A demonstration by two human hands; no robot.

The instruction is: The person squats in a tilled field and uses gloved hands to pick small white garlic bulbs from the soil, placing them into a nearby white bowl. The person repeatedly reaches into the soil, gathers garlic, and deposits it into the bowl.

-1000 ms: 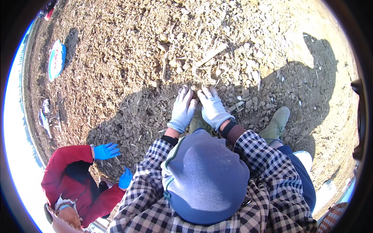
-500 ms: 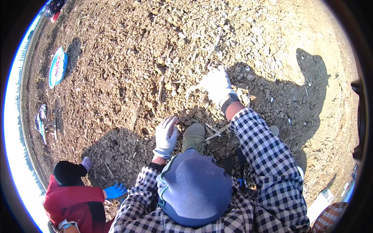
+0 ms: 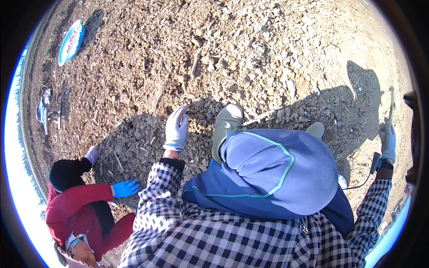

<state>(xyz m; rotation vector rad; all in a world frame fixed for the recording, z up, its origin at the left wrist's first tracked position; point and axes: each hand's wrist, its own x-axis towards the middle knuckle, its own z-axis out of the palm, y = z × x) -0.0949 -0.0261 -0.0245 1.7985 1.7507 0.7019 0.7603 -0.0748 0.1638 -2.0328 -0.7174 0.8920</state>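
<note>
My left hand (image 3: pixel 177 130), in a pale glove, is held over the cloddy soil (image 3: pixel 147 85) in front of my left shoe (image 3: pixel 229 118). Its fingers are apart and slightly bent, and nothing is in them. Far out to the right is my right hand (image 3: pixel 388 142), also gloved, with the arm stretched. A thin greenish-brown stalk (image 3: pixel 392 103) runs up from its fingers, which look closed on it. Around that wrist sits a dark band (image 3: pixel 385 164) with a small black device (image 3: pixel 375 163) and a cable.
To my left crouches a co-worker in red (image 3: pixel 80 201), with a blue-gloved hand (image 3: pixel 127 188) reaching toward my left arm. A blue-rimmed basin (image 3: pixel 80 35) with red and white inside lies at the far left. Dry stalks (image 3: pixel 260 117) lie beside my shoe.
My right hand has moved from the soil ahead of me to the far right, with a stalk at its fingers. My left hand stays raised, slightly further left, and my view has shifted.
</note>
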